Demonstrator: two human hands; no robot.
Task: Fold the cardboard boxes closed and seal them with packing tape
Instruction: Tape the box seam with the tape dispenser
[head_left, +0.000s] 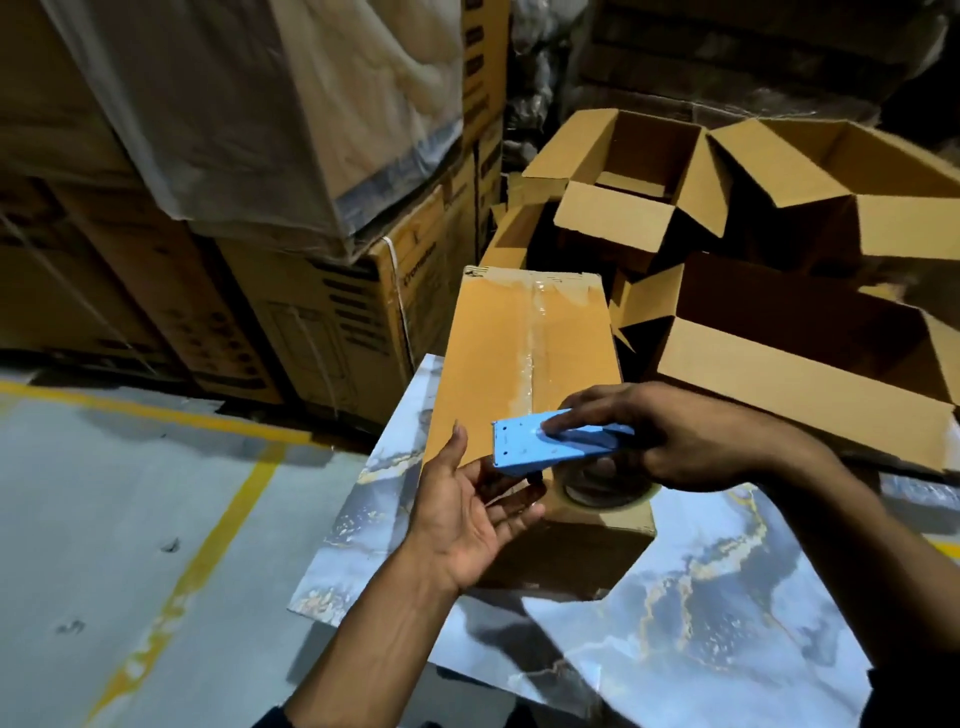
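A closed cardboard box (498, 353) lies on the marble-patterned table (717, 582), with a strip of clear tape (535, 332) running down its top seam. My right hand (660, 431) grips a blue tape dispenser (545, 447) over the box's near end; its tape roll (602, 486) shows underneath. My left hand (472, 509) is palm up with relaxed fingers at the box's near left corner, just below the dispenser's front edge, holding nothing.
Several open, empty cardboard boxes (769, 338) stand at the right and back right. Large stacked cartons, some wrapped in plastic (249, 171), rise at the left and back. The grey floor with yellow lines (156, 467) lies to the left of the table.
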